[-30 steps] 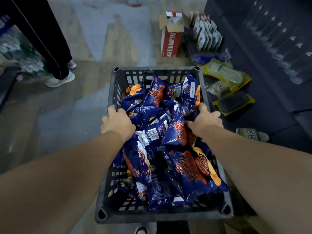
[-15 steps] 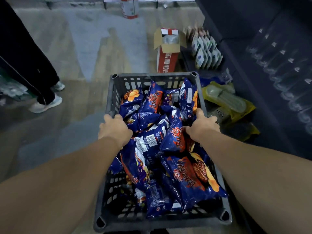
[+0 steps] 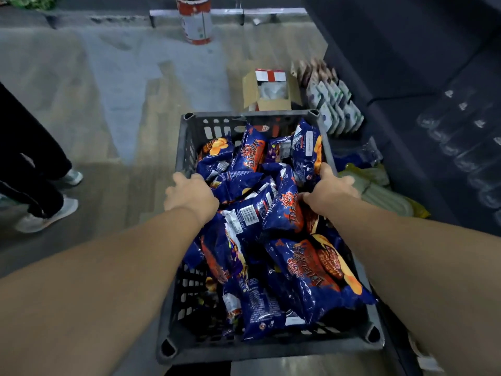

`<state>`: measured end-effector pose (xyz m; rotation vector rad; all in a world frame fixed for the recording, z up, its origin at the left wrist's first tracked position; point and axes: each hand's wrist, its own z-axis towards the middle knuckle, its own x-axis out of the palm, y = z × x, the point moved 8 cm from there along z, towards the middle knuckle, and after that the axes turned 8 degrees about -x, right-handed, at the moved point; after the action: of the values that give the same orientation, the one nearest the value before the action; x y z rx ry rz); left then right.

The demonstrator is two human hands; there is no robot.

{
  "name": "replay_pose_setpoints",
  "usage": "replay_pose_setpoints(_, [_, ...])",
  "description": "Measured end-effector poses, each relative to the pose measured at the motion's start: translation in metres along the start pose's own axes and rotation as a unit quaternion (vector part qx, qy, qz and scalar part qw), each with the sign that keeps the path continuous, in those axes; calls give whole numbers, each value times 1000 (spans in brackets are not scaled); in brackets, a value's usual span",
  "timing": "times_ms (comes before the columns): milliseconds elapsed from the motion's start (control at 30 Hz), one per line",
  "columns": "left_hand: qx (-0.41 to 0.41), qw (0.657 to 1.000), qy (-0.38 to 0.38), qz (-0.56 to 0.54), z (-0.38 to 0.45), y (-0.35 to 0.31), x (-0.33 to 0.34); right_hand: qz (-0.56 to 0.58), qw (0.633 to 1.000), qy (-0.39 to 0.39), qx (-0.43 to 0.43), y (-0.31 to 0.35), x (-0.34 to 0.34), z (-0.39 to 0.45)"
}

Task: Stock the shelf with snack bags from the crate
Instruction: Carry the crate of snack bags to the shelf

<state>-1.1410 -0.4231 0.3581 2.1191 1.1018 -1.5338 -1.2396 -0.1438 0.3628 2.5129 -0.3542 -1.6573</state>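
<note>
Your left hand point(image 3: 191, 195) grips the left rim of the dark plastic crate point(image 3: 271, 348), fingers curled over the edge, while your right hand point(image 3: 329, 192) holds the right rim opposite, thumb lying along the inside wall. The crate sits directly below you, heaped with blue snack bags point(image 3: 282, 240) printed in orange and red, several standing on edge and one near bag draped over the right wall. To the right, the dark shelf point(image 3: 406, 63) runs from near to far; what appear to be clear bottles point(image 3: 461, 137) line it, though the dim light blurs them. On the floor just beyond the crate stand an opened cardboard box point(image 3: 267, 89) and a row of white pouches point(image 3: 336, 107). A red-and-white can point(image 3: 193, 19) stands far off. A person's dark trouser legs and pale shoes point(image 3: 46, 210) occupy the left edge.
</note>
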Motion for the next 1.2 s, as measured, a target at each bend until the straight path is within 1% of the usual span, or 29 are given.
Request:
replay_pose_setpoints(200, [-21, 999, 27, 5, 95, -27, -28, -1, 1000, 18, 20, 63, -15, 82])
replay_pose_setpoints(367, [-19, 1000, 16, 5, 154, -57, -59, 11, 1000, 17, 17, 102, -39, 138])
replay_pose_setpoints(533, [-9, 1000, 4, 15, 208, -96, -83, 32, 999, 13, 17, 122, -63, 196])
replay_pose_setpoints(700, [-7, 1000, -3, 0, 276, -151, -93, 35, 999, 12, 4, 142, -89, 277])
replay_pose_setpoints(933, [-34, 999, 19, 3, 370, -242, -97, 35, 999, 42, -6, 156, -127, 402])
replay_pose_setpoints(1067, [-35, 999, 5, 6, 410, -298, -114, 30, 999, 37, -11, 163, -162, 464])
replay_pose_setpoints(1200, [-28, 1000, -4, 2, 447, -339, -131, 27, 999, 20, -21, 177, -200, 512])
